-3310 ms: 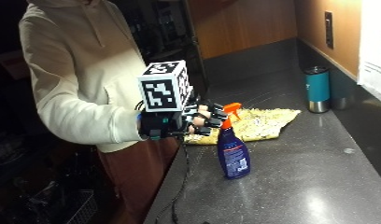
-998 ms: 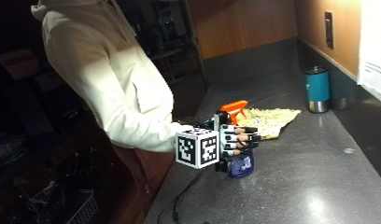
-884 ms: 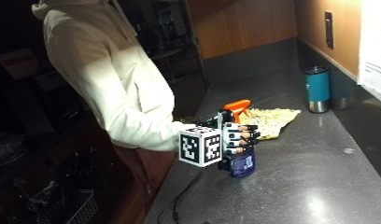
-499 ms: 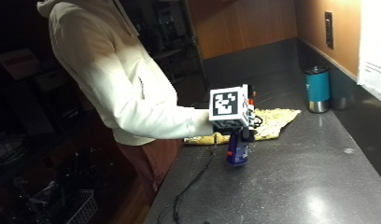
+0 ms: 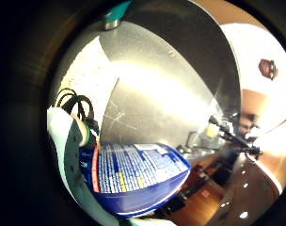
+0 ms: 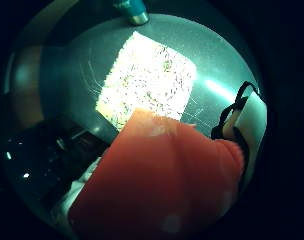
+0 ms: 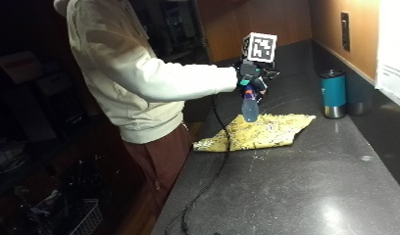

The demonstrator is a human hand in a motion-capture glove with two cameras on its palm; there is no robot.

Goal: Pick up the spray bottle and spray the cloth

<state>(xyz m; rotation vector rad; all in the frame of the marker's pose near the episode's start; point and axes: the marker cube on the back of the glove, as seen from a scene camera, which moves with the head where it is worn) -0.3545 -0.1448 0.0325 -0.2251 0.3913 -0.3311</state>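
- So the person in the cream hoodie is standing at the dark speckled stone countertop point(image 7: 317, 186) with the gloved right hand point(image 7: 250, 77) raised well above it, arm stretched out over the counter.
- That hand has its fingers curled round the neck of the blue plastic spray bottle with the orange trigger head point(image 7: 249, 104), so it's lifted clear of the counter. The body hangs down below the hand, long axis roughly upright.
- The yellow patterned cloth point(image 7: 259, 131) lies spread flat on the countertop, right under and a little beyond the bottle. The bottle's base is above the cloth, not touching it.
- Thumb-side palm view backs this up: the orange head fills the near part of the picture and the cloth point(image 6: 149, 85) sits straight past it, so the nozzle end looks like it faces the cloth. Can't make out the nozzle tip itself though.
- Little-finger side shows the blue labelled body point(image 5: 138, 176) close against the palm.
- My read: pickup is done, spraying isn't yet. What matters next is keeping the nozzle aimed down at the cloth while squeezing the trigger.
- A teal metal tumbler point(image 7: 333, 94) stands beyond the cloth, near the wall, well apart from the hand.
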